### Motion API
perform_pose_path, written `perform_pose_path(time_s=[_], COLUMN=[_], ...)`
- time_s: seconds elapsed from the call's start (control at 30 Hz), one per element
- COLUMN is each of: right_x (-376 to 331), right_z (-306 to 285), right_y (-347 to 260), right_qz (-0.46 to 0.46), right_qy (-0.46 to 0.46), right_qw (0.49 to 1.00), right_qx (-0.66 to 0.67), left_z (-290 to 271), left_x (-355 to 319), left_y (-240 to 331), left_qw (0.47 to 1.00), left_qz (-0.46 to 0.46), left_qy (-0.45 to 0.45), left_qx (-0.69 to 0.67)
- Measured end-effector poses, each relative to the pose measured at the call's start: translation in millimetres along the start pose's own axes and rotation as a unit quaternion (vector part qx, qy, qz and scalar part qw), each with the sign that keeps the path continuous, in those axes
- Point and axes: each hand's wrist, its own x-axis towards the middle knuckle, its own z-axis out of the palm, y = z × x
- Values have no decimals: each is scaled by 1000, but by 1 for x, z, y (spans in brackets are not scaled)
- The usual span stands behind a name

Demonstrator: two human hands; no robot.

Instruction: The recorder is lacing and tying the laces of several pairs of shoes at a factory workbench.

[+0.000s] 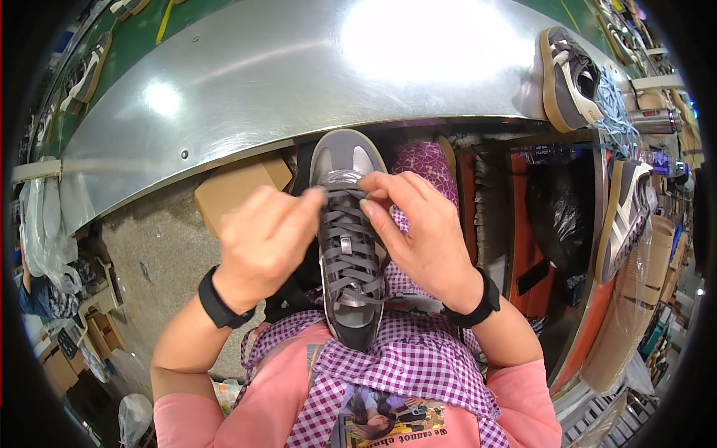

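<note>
- Grey suede and grey laces mark the sneaker [347, 239] in the head view; it rests heel-down against the person's purple checked apron [407, 358], toe pointing away toward the curved metal table [299, 82].
- The left hand [261, 243] is curled, its thumb and forefinger pinching the grey lace [345, 200] near the toe end of the lacing.
- The right hand [418, 228] grips the same lace from the other side, fingertips [370, 187] pressed at the top eyelets, just beside the left hand's fingers.
- Both wrists wear black bands.
- A cardboard box [239, 187] sits under the table edge, left of the shoe.
- Two more sneakers show at the right: one [569, 78] lies on the table's far end, another [624, 216] lower down by its rim.
</note>
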Motion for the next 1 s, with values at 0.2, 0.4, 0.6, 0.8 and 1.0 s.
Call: perform_pose_path(time_s=[0.2,0.4,0.6,0.8,1.0], right_x=[-1,8,-10,13,-14], right_z=[8,9,-2,5,1], right_y=[-7,-10,1,-9,33], right_qz=[-93,-155,9,22,197], right_qy=[11,-13,-1,-128,-86], right_qw=[992,960,996,991,794], right_qx=[-85,-232,-86,-35,568], left_z=[11,1,1,2,-7], left_x=[-22,-12,-49,-33,-42], left_y=[8,4,4,13,16], left_qw=[993,987,963,962,951], left_qz=[-80,-135,-247,-233,-251], left_qy=[91,74,40,26,6], left_qx=[10,-41,-95,-140,-181])
